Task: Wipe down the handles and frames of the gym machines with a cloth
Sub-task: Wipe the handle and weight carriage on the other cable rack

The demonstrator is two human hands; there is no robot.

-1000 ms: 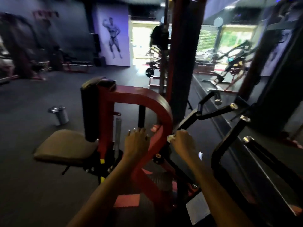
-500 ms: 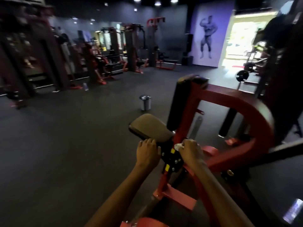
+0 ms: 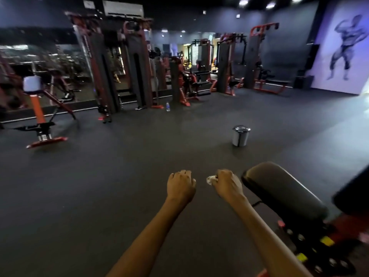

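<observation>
Both hands are held out at lower centre, over the dark floor point(image 3: 99, 186). A small white cloth point(image 3: 211, 179) is gripped in the curled right hand point(image 3: 227, 185); the left hand point(image 3: 180, 185) is curled with nothing held. A padded seat point(image 3: 279, 188) lies just right of them, a metal bin point(image 3: 240, 135) further up.

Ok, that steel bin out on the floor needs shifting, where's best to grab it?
Take the steel bin round its upright side wall just under the lid, coming from the near side over open floor. The domed lid shows no handle and may lift off; the body is round and plain.
</observation>
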